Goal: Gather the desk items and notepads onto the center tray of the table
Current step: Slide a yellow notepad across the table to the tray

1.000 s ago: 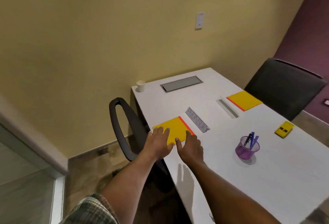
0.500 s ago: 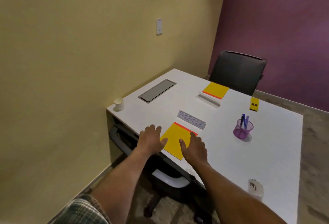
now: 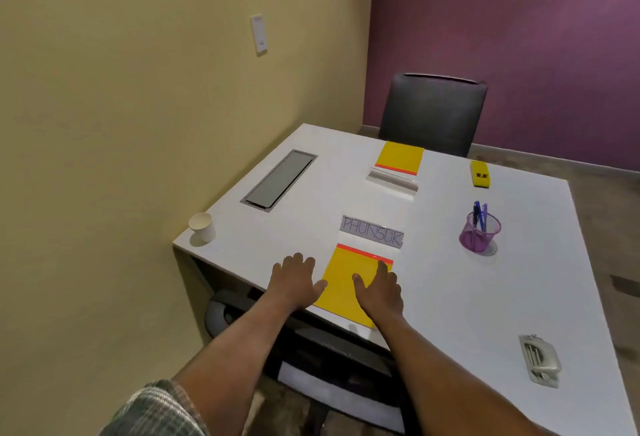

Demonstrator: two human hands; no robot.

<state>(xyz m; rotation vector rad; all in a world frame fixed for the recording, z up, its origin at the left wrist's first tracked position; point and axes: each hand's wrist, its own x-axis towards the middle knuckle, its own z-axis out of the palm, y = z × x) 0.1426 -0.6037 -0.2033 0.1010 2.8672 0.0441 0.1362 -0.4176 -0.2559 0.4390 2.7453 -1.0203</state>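
A yellow notepad with an orange-red top strip lies at the near edge of the white table. My left hand rests flat on the table at the pad's left side, thumb touching its edge. My right hand lies flat on the pad's right part, fingers spread. Behind the pad stands a nameplate reading PHUNSUK. A second yellow notepad lies at the far side with another nameplate before it. A purple mesh pen cup holds pens.
A paper cup stands at the table's left corner. A grey cable hatch is set into the top. A yellow stapler-like item lies far right, a grey hole punch near right. Chairs stand at the far side and under the near edge.
The view has swung right and the table now appears squarer on. Both hands stay on and beside the near notepad; the right hand's fingers reach further up it.
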